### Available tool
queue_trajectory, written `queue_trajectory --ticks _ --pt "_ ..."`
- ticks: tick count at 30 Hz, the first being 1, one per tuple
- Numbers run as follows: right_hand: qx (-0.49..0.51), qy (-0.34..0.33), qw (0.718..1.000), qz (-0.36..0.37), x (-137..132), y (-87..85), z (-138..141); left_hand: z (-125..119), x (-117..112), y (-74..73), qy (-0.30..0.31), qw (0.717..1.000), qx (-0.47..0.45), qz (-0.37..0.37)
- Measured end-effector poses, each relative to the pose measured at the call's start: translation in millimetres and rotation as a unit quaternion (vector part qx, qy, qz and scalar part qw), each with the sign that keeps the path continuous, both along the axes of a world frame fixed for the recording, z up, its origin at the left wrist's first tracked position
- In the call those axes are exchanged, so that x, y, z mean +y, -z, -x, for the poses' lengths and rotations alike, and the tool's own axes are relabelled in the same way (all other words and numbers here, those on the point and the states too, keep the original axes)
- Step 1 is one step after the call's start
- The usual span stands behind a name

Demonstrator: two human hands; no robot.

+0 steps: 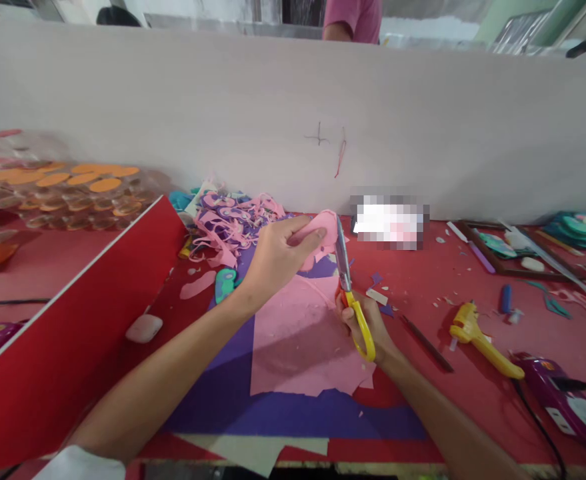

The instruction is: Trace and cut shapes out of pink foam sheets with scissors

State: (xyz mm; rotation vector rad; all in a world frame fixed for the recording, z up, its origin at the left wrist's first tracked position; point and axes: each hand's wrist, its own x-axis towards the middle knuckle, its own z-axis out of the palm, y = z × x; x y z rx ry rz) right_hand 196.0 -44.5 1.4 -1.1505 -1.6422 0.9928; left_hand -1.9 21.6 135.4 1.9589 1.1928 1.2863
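Note:
My left hand (277,257) is closed in a pinch on a small rounded pink foam piece (323,230), held above the table. My right hand (365,323) grips yellow-handled scissors (345,273), whose blades point up and meet the pink piece's right edge. Below both hands a larger pink foam sheet (297,340) lies on a purple sheet (253,400) on the red table (447,280).
A heap of pink and purple offcuts (233,220) lies behind my left hand. A red board (63,333) slants at the left. A yellow glue gun (477,337), a purple device (563,393), pens and a tray stand right. A white partition (273,113) backs the table; a person stands beyond.

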Motion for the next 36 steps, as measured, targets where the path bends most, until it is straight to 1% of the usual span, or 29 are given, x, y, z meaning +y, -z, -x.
queue_trajectory --ticks 5,12,14,17,21,27,36 --pt "0.003 0.015 1.0 0.012 1.6 3.9 -0.4 0.5 0.9 0.5 -0.001 1.0 -0.009 -0.007" --pt "0.0 0.027 0.999 0.029 0.5 -3.0 -1.2 -1.1 0.2 -0.4 -0.004 1.0 -0.014 -0.004" --pt "0.023 0.018 0.999 0.034 -1.2 -2.3 1.2 -1.5 0.0 0.0 -0.007 1.0 -0.013 -0.005" --pt "0.065 -0.017 0.997 0.043 -3.7 1.7 6.1 -1.6 -0.2 1.2 -0.005 1.0 -0.013 -0.006" --pt "0.075 -0.031 0.996 0.031 -3.5 6.5 10.1 -1.8 -0.5 3.2 0.008 1.0 0.005 0.006" --pt "0.07 -0.015 0.997 0.022 0.3 6.7 6.9 -3.5 -2.0 4.3 0.032 0.999 0.025 0.03" --pt "0.094 0.002 0.995 0.042 -1.6 5.4 6.4 -3.4 -2.2 0.4 0.019 0.998 0.041 0.046"
